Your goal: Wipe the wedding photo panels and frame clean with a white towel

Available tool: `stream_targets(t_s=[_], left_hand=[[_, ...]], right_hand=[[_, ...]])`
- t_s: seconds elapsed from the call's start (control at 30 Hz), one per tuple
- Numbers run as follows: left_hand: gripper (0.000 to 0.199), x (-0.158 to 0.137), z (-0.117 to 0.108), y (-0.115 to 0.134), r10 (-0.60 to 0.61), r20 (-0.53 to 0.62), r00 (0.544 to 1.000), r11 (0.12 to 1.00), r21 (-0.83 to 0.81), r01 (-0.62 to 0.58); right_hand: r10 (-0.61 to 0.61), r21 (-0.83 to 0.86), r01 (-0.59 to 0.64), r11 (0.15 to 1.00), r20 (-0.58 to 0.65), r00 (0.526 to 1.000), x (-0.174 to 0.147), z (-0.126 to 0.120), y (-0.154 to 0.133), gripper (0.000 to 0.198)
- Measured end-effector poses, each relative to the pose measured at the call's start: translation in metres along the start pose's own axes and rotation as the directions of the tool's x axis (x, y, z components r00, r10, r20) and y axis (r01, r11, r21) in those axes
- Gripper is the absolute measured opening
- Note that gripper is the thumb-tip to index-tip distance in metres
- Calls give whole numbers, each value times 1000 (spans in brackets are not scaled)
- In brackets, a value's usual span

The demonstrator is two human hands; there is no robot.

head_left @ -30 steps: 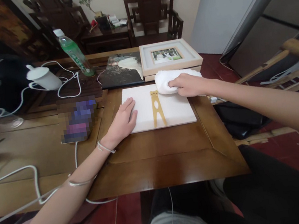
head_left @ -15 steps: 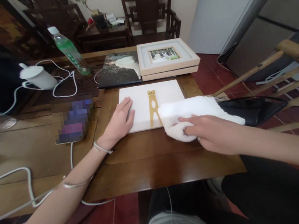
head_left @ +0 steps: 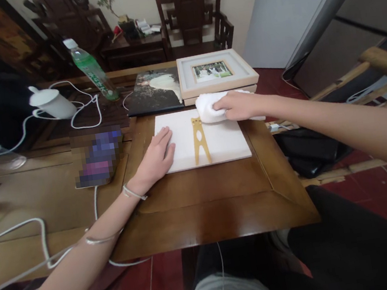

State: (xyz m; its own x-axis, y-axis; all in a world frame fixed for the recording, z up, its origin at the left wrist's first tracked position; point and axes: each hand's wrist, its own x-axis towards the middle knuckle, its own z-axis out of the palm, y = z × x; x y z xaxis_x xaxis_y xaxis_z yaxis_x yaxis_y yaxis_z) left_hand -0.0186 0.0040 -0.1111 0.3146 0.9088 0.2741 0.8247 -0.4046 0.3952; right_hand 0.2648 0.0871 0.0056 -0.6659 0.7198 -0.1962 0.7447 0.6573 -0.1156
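A white rectangular board (head_left: 180, 142) lies flat on the wooden table, a gold two-legged piece (head_left: 200, 141) with a small animal-like head fixed to its middle. This looks like the back of a picture frame with its stand. My left hand (head_left: 158, 153) rests flat on the board's left edge, fingers stretched out. In my right hand (head_left: 233, 105) is a bunched white cloth (head_left: 208, 107), pressed at the board's far right corner. The cloth covers that corner and hangs past it to the right.
Behind the board are a framed photo (head_left: 183, 75) on a stack and a dark photo panel (head_left: 150, 93). At left stand a green-labelled bottle (head_left: 91, 70), a lidded white cup (head_left: 53, 103) and a blurred phone (head_left: 100, 158), with white cables about. A wooden chair (head_left: 384, 65) is at right.
My right hand has moved the cloth away from me, from the board's near right corner to its far right corner. My left hand stays in place.
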Motion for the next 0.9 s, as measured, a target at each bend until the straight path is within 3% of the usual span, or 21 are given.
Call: stream_targets(t_s=[0.23, 0.5, 0.6, 0.73, 0.9], left_hand=[[58, 0, 1, -1, -7, -2, 1000, 1000, -2, 7], [59, 0, -1, 1, -8, 8, 1000, 1000, 7, 8], [58, 0, -2, 3, -12, 13, 1000, 1000, 11, 12], [56, 0, -3, 4, -13, 16, 1000, 1000, 12, 13], [54, -1, -1, 1, -9, 10, 1000, 1000, -10, 9]], right_hand=[[46, -11, -47, 999, -23, 999, -3, 6, -6, 22], [-8, 65, 6, 998, 26, 1000, -104, 37, -73, 33], [-33, 119, 32, 992, 7, 999, -128, 44, -85, 34], [-12, 100, 8, 995, 40, 999, -121, 43, -77, 30], [-41, 50, 40, 998, 12, 999, -72, 30, -47, 26]])
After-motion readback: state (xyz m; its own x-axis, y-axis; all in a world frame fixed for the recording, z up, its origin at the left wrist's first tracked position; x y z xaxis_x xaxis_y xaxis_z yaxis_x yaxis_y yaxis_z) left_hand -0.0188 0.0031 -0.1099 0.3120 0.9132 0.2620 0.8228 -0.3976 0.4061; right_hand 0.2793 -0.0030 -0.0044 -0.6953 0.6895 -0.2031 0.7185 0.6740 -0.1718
